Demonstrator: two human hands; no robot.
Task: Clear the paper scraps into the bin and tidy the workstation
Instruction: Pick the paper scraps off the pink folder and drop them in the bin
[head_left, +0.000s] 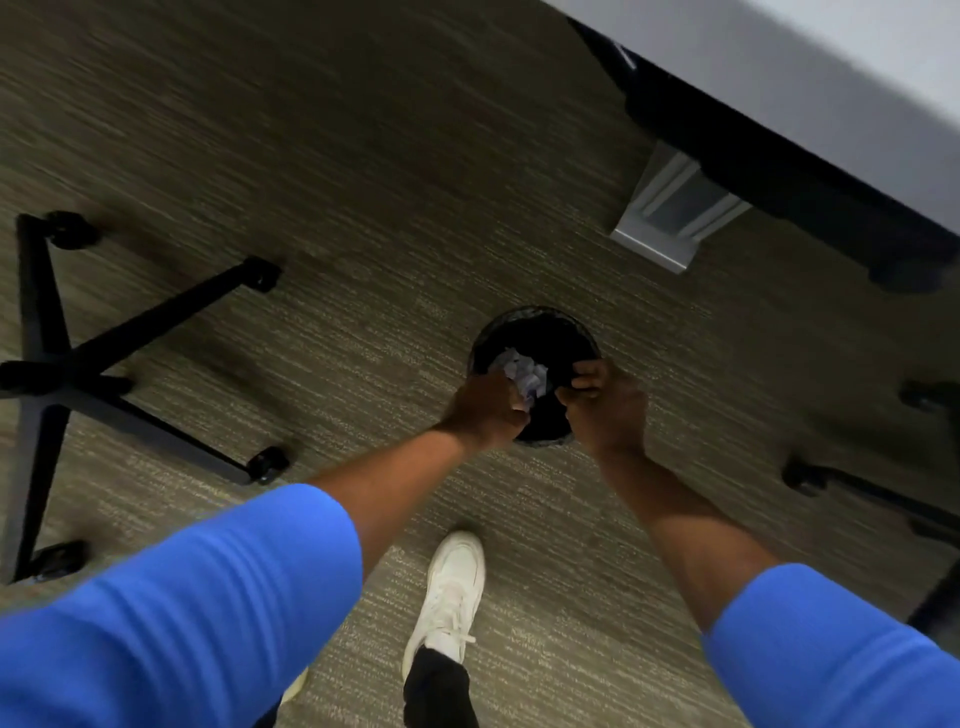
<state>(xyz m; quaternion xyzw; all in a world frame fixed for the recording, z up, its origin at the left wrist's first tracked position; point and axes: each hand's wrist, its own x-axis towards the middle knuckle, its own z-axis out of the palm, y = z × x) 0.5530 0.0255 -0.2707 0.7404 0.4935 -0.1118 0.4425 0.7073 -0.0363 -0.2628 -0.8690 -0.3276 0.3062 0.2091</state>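
A round black bin (540, 332) stands on the carpet below me. My left hand (488, 410) hovers over its near-left rim, curled around a bunch of white and pale blue paper scraps (522, 376) that poke out over the bin's mouth. My right hand (608, 402) is at the near-right rim, its fingers bent inward; whether it grips the rim or holds anything is unclear. Both arms wear blue sleeves pushed up above the forearm.
A black chair base (67, 374) with castors spreads at the left. Another chair's castor legs (852, 483) sit at the right. The white desk (831, 62) runs across the top right on a grey metal leg (675, 213). My white shoe (452, 587) steps forward on the carpet.
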